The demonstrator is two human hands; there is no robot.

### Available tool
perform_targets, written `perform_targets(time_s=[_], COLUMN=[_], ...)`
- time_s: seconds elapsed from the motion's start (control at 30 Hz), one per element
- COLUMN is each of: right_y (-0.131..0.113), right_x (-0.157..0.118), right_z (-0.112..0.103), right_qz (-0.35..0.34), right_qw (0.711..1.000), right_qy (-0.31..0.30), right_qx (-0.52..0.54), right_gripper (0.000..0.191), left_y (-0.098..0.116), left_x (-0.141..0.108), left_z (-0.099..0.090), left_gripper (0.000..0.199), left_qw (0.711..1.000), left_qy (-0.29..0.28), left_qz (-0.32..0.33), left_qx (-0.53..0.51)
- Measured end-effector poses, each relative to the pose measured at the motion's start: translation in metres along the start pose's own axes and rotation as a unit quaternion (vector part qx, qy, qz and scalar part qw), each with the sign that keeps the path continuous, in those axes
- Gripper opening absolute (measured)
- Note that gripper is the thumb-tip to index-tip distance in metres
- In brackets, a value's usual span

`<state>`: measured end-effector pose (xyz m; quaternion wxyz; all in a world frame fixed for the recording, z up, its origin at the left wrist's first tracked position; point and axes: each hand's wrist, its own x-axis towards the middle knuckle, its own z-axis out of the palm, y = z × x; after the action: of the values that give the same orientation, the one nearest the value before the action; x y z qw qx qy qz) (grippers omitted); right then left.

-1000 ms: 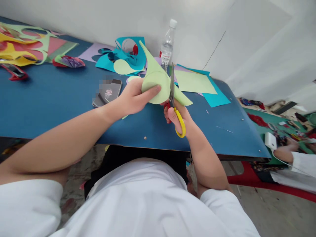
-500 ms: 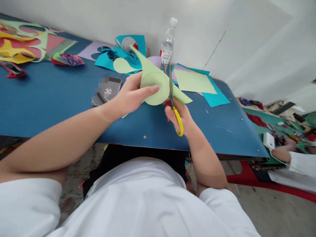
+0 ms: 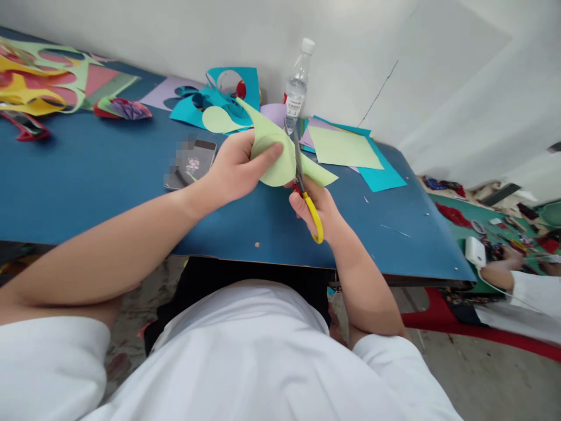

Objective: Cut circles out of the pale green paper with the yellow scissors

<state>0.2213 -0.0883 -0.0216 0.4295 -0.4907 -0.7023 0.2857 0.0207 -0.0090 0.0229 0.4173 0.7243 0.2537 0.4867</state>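
Observation:
Held up over the blue table [image 3: 210, 225] is a piece of light green paper [image 3: 280, 166] with a rounded lower edge and a pointed strip at the upper left. My left hand [image 3: 241, 166] pinches it, thumb on top and fingers behind. My right hand [image 3: 318, 207] is closed around scissors [image 3: 311, 213] with yellow and red handles. Their blades point up, slightly apart, at the paper's right side. A paper flap [image 3: 319, 173] sticks out to the right of the blades. Some fingers of my right hand are hidden behind the paper and handles.
Behind stand a water bottle [image 3: 297, 82] and blue paper offcuts [image 3: 248, 82]. A phone [image 3: 197, 164] lies left, coloured sheets [image 3: 346, 146] right. Cut scraps [image 3: 44, 73], a folded paper piece [image 3: 123, 109] and a red-handled tool [image 3: 28, 126] are far left. Another person's arm [image 3: 499, 275] shows at right.
The paper has tilted and turned in my left hand, so less of its round face shows. The scissors have moved slightly left, their blades leaning further left.

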Motion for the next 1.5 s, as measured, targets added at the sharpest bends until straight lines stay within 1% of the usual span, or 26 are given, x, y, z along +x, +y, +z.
perform_targets(time_s=[0.1,0.23,0.33,0.5,0.8,0.87,1.0,1.13,1.33,1.5], right_y=[0.002,0.002,0.001,-0.002,-0.003,-0.003,-0.002,-0.003,-0.001,0.001], right_x=[0.000,0.000,0.000,0.000,-0.002,-0.002,-0.002,-0.002,-0.001,-0.001], right_z=[0.001,0.001,0.000,0.000,-0.001,0.000,0.000,-0.001,0.000,0.000], right_qz=[0.004,0.011,0.009,0.004,-0.009,-0.011,-0.015,-0.023,-0.032,-0.039], right_qw=[1.000,1.000,1.000,1.000,1.000,1.000,1.000,1.000,0.999,0.999], right_qy=[-0.005,-0.009,-0.009,-0.005,-0.002,0.003,0.004,0.000,0.001,0.002], right_qx=[0.013,0.017,0.018,0.012,0.015,0.008,0.000,0.011,0.019,0.014], right_gripper=[0.066,0.065,0.065,0.062,0.062,0.064,0.065,0.061,0.059,0.058], left_y=[0.001,-0.003,-0.004,-0.004,-0.009,-0.010,-0.013,-0.015,-0.016,-0.019], left_x=[-0.002,-0.002,-0.001,0.000,0.001,0.002,0.007,0.009,0.007,0.009], left_z=[-0.003,-0.005,-0.005,-0.004,-0.007,-0.007,-0.006,-0.006,-0.005,-0.006], left_gripper=[0.035,0.039,0.040,0.034,0.029,0.031,0.034,0.034,0.043,0.047], left_qw=[0.995,0.989,0.990,0.994,0.998,0.996,0.986,0.978,0.981,0.979], left_qy=[0.025,0.048,0.049,0.028,0.014,0.015,0.015,0.010,0.024,0.017], left_qz=[0.043,0.059,0.060,0.066,0.050,0.067,0.132,0.174,0.158,0.180], left_qx=[0.088,0.125,0.122,0.087,0.043,0.057,0.105,0.112,0.110,0.092])
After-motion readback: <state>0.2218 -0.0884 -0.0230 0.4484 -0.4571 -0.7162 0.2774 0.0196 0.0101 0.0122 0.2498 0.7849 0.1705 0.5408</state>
